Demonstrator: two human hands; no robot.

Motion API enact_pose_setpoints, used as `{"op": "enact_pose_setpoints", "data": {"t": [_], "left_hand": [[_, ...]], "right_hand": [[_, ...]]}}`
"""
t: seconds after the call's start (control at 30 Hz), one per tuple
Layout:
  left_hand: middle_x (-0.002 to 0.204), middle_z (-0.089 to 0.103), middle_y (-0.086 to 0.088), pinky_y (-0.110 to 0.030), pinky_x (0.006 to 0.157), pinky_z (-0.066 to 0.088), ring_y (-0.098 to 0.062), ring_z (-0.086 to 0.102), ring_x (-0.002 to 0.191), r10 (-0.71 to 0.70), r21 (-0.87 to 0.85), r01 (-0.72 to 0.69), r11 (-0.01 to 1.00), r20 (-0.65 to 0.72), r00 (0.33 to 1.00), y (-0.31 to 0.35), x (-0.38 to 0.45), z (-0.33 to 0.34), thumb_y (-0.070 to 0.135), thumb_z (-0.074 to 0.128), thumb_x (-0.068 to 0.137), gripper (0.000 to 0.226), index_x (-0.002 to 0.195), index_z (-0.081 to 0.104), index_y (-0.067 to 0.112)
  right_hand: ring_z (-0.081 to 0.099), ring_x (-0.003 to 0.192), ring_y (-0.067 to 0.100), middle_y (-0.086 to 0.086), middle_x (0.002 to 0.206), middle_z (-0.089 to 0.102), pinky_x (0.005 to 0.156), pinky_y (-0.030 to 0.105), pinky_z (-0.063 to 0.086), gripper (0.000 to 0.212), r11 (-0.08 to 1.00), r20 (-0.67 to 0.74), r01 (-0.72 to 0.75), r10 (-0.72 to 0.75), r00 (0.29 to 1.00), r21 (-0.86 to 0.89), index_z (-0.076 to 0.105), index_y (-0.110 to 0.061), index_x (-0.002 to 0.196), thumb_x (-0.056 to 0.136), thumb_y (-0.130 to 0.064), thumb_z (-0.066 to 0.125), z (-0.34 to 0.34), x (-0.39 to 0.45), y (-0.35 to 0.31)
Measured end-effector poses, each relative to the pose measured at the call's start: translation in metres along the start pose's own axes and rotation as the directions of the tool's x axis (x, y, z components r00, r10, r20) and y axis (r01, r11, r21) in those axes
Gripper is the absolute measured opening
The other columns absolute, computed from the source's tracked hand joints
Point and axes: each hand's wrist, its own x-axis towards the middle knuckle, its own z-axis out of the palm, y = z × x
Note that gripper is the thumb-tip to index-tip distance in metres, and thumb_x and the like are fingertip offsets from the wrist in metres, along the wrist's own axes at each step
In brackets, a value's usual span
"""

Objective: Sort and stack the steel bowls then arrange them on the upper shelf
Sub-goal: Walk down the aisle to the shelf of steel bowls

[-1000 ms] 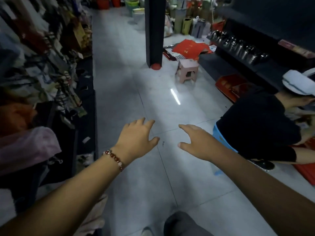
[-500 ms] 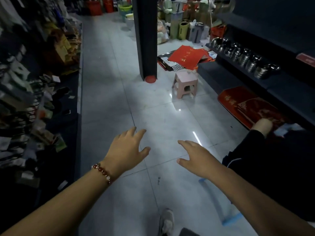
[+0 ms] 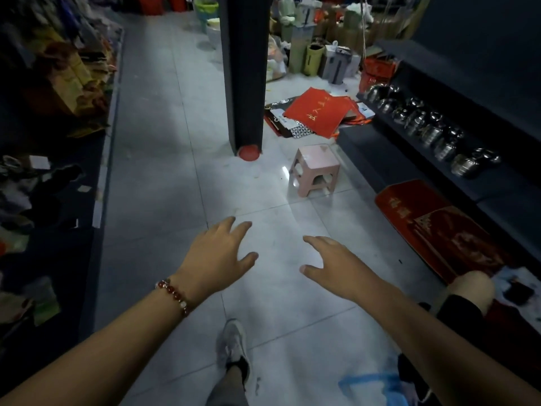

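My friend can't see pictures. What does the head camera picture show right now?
Two empty, open hands, the left hand and the right hand, reach forward over a tiled shop aisle. Shiny steel bowls line a dark shelf on the right. A pink stool stands ahead beside a dark pillar.

A pale tiled floor (image 3: 164, 177) runs down the aisle, carrying a pink plastic stool (image 3: 314, 169) near a dark pillar (image 3: 244, 71) with a red base, a heap of red bags (image 3: 316, 112) beyond the stool, and red mats (image 3: 433, 230) along its right edge. To the right, a dark low shelf (image 3: 497, 183) bears a row of steel bowls (image 3: 424, 127) standing in stacks. On the left, another dark shelf (image 3: 73, 177) holds mixed packaged goods, too blurred to tell apart.
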Motion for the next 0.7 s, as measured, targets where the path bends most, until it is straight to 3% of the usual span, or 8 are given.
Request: {"op": "enact_pose_setpoints", "data": {"t": [0.27, 0.4, 0.7], "left_hand": [[0.159, 0.029, -0.010, -0.042, 0.110, 0.035, -0.030, 0.038, 0.139, 0.110, 0.043, -0.112, 0.993, 0.037, 0.993, -0.044, 0.200, -0.048, 0.058, 0.049, 0.093, 0.070, 0.153, 0.026, 0.027], [0.159, 0.031, -0.009, -0.042, 0.110, 0.033, -0.028, 0.037, 0.141, 0.176, 0.100, -0.178, 0.979, 0.032, 0.984, -0.045, 0.285, -0.065, 0.059, 0.049, 0.093, 0.070, 0.152, 0.028, 0.029], [0.159, 0.028, -0.012, -0.044, 0.112, 0.031, -0.029, 0.034, 0.142, 0.249, 0.168, -0.248, 0.954, 0.016, 0.968, -0.018, 0.502, -0.069, 0.063, 0.049, 0.091, 0.075, 0.153, 0.025, 0.030]], "right_hand": [[0.034, 0.140, 0.014, -0.006, 0.156, 0.033, 0.108, 0.026, 0.029, 0.065, 0.994, -0.040, -0.091, 0.093, 0.995, 0.054, 0.031, -0.029, 0.151, 0.094, -0.043, 0.059, -0.069, 0.167, -0.004], [0.035, 0.139, 0.015, -0.008, 0.155, 0.035, 0.112, 0.033, 0.033, 0.065, 0.990, -0.104, -0.119, 0.126, 0.986, 0.073, 0.031, -0.031, 0.150, 0.092, -0.045, 0.058, -0.108, 0.232, 0.006], [0.038, 0.138, 0.019, -0.006, 0.154, 0.036, 0.109, 0.037, 0.035, 0.070, 0.975, -0.165, -0.209, 0.219, 0.962, 0.074, 0.030, -0.035, 0.150, 0.089, -0.050, 0.060, -0.190, 0.404, 0.091]]}}
